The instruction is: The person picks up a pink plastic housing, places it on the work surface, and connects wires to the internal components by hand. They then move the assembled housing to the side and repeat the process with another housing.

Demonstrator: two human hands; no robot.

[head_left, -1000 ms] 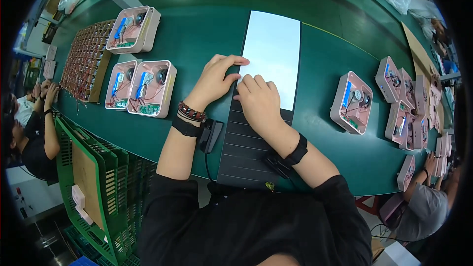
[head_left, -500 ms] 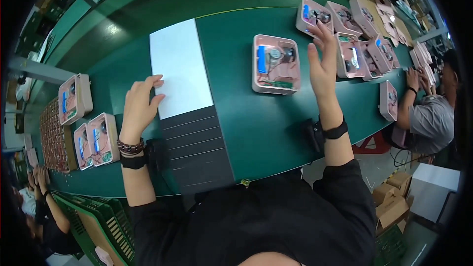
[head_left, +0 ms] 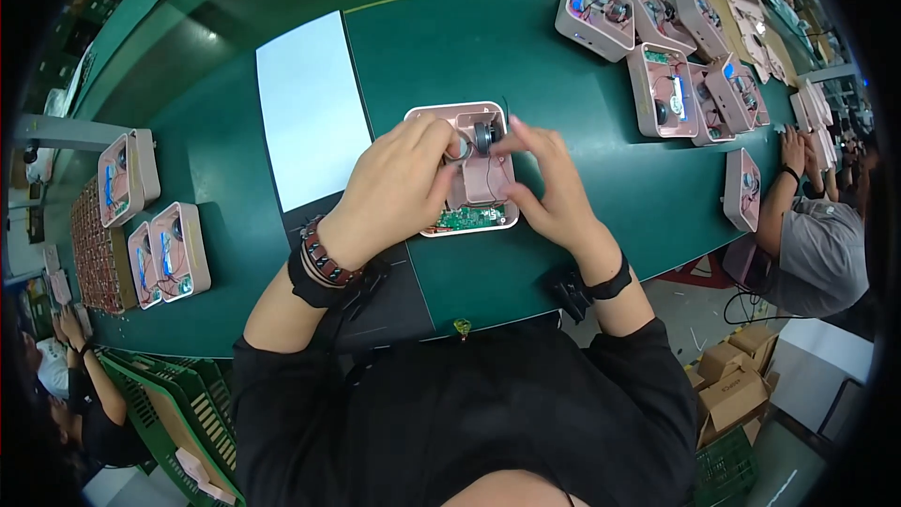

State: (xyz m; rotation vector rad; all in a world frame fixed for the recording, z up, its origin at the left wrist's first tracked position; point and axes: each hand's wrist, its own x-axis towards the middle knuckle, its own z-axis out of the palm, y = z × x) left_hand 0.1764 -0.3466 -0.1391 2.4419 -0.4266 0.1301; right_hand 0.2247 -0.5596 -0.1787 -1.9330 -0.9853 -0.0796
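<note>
A pink plastic housing (head_left: 510,169) lies open side up on the green table before me. Inside it are a black round speaker (head_left: 485,137), thin wires and a green circuit board (head_left: 469,218) along the near edge. My left hand (head_left: 394,178) reaches over the housing's left side and hides it. Its thumb and fingers are closed around a small round silver part (head_left: 459,148) beside the speaker. My right hand (head_left: 556,190) is at the housing's right wall, thumb and forefinger spread, the fingertips near the speaker and a thin wire. It holds nothing I can see.
Left of the housing lies a white sheet (head_left: 314,113) on a dark mat (head_left: 385,305). More pink housings (head_left: 657,84) with parts stand at the far right, others (head_left: 174,253) at the left beside a brown tray (head_left: 99,253). Co-workers sit at both sides; green crates (head_left: 178,404) stand lower left.
The housing has moved left and nearer to me. Both hands have come together over it; the left has left the white sheet and closed on the silver part.
</note>
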